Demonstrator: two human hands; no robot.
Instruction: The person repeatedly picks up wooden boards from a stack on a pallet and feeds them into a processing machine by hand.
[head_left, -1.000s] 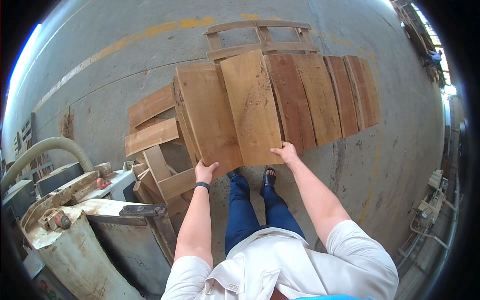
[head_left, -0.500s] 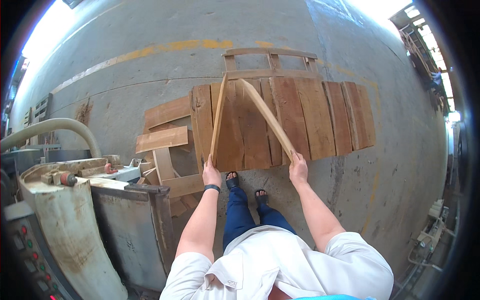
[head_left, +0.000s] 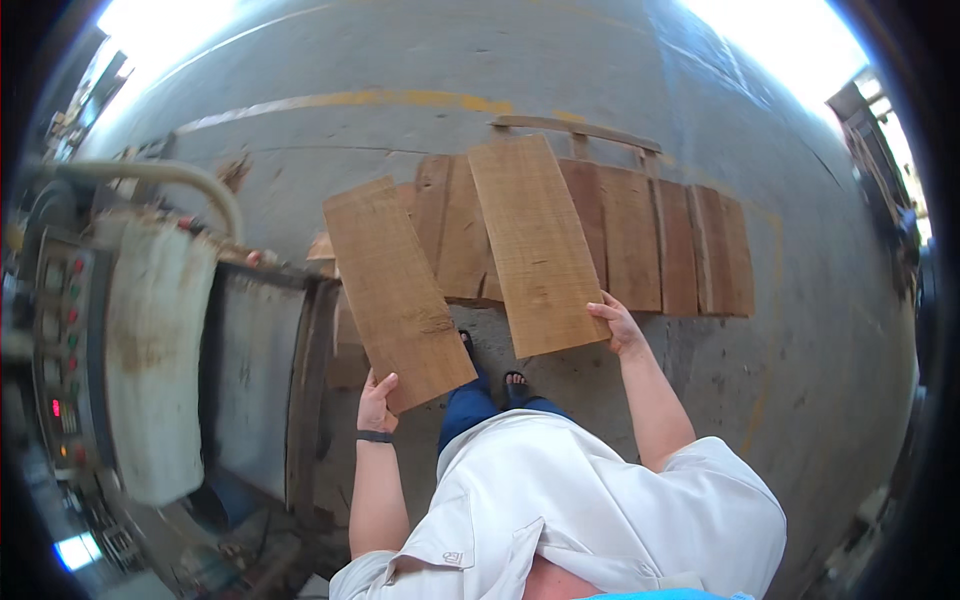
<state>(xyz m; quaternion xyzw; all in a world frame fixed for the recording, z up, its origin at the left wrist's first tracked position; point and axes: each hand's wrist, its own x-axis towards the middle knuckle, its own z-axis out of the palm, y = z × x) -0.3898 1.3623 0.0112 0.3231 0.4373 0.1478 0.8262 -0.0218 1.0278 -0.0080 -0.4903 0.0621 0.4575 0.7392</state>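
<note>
Each of my hands grips a flat wooden board by its near end, the broad faces turned up. My left hand (head_left: 376, 404) pinches the lower left corner of a brown board (head_left: 395, 295), thumb on top. With its thumb over the right edge, my right hand (head_left: 618, 322) holds a lighter board (head_left: 540, 245). The two boards are apart and tilt slightly toward the left at their far ends. Beneath and beyond them lies a row of wide wooden planks (head_left: 630, 240), partly covered by the held boards.
A worn machine (head_left: 160, 350) stands close on my left, with a button panel (head_left: 70, 350) and a pale flexible hose (head_left: 190, 178). Behind the planks is a wooden frame (head_left: 580, 130). My sandalled foot (head_left: 515, 380) is on the concrete floor (head_left: 700, 380).
Both boards have turned from edge-on to face-up and come nearer to me. My left hand has moved left and down, and the view has swung toward the machine.
</note>
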